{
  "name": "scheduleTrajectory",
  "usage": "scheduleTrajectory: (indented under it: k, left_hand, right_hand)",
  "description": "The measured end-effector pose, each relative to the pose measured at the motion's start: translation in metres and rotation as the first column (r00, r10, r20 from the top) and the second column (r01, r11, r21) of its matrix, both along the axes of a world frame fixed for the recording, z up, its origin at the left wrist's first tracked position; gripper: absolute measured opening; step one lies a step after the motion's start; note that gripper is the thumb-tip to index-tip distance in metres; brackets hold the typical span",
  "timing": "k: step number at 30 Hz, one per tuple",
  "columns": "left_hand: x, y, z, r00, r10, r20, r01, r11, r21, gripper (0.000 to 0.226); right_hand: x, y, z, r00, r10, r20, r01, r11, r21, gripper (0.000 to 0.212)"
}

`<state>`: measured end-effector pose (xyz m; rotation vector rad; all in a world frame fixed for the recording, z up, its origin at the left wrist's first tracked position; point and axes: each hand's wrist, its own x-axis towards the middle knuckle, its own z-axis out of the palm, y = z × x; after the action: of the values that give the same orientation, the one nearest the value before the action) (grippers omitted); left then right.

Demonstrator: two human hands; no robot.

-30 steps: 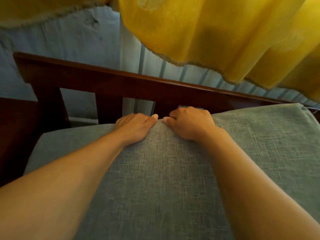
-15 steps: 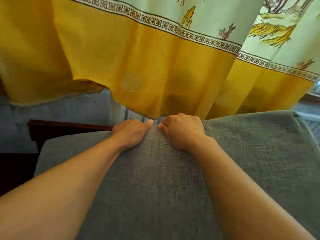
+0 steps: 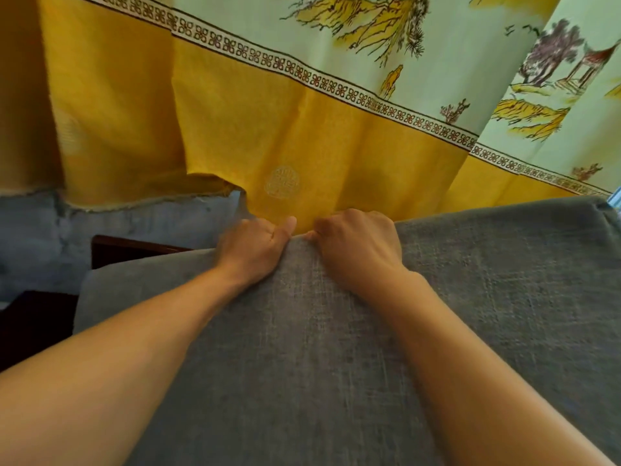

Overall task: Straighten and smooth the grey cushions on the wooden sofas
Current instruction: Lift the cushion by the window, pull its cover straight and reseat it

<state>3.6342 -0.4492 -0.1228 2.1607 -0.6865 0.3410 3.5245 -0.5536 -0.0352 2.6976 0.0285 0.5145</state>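
Note:
A large grey woven cushion (image 3: pixel 487 297) fills the lower part of the head view, raised so its far edge stands against the curtain. My left hand (image 3: pixel 252 247) and my right hand (image 3: pixel 359 247) grip that far edge side by side near its middle, fingers curled over it out of sight, thumbs nearly touching. A short dark piece of the wooden sofa back (image 3: pixel 127 248) shows to the left, behind the cushion.
A yellow curtain (image 3: pixel 302 139) with a patterned border and a pale printed upper part hangs right behind the cushion. A grey-blue wall (image 3: pixel 100 230) shows below its hem at the left. Dark wood (image 3: pixel 30 324) lies at the far left.
The cushion's far edge has risen with both hands on it, and now hides most of the wooden back rail. The view has tilted up, showing more of the curtain.

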Motion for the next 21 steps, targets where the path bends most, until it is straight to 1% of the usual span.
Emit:
scheduleTrajectory:
  k: [3, 7, 11, 13, 16, 17, 21]
  left_hand:
    - [-0.009, 0.008, 0.008, 0.996, 0.005, 0.091, -0.002, 0.999, -0.033, 0.068]
    - [-0.020, 0.019, 0.013, 0.994, 0.004, 0.111, 0.003, 0.998, -0.068, 0.058]
    - [-0.025, 0.029, 0.022, 0.989, -0.026, 0.146, 0.039, 0.995, -0.089, 0.054]
    - [-0.031, 0.033, 0.031, 0.987, -0.039, 0.156, 0.055, 0.994, -0.095, 0.053]
    - [-0.041, 0.040, 0.048, 0.983, -0.032, 0.183, 0.051, 0.994, -0.101, 0.055]
    - [-0.044, 0.040, 0.054, 0.979, -0.043, 0.199, 0.064, 0.992, -0.105, 0.055]
    - [-0.052, 0.042, 0.081, 0.960, -0.093, 0.263, 0.122, 0.988, -0.097, 0.050]
  right_hand:
    - [-0.009, 0.006, 0.008, 0.999, 0.030, 0.036, -0.030, 1.000, -0.011, 0.026]
    - [-0.016, 0.017, 0.018, 0.997, 0.047, -0.060, -0.048, 0.999, -0.018, 0.022]
    - [-0.023, 0.023, 0.031, 0.994, 0.067, -0.090, -0.069, 0.997, -0.019, 0.020]
    - [-0.028, 0.024, 0.040, 0.991, 0.071, -0.114, -0.075, 0.997, -0.032, 0.023]
    - [-0.039, 0.027, 0.063, 0.982, 0.069, -0.175, -0.083, 0.994, -0.074, 0.039]
    - [-0.043, 0.028, 0.071, 0.979, 0.071, -0.192, -0.090, 0.992, -0.090, 0.041]
    - [-0.059, 0.032, 0.100, 0.969, 0.083, -0.231, -0.111, 0.988, -0.111, 0.037]
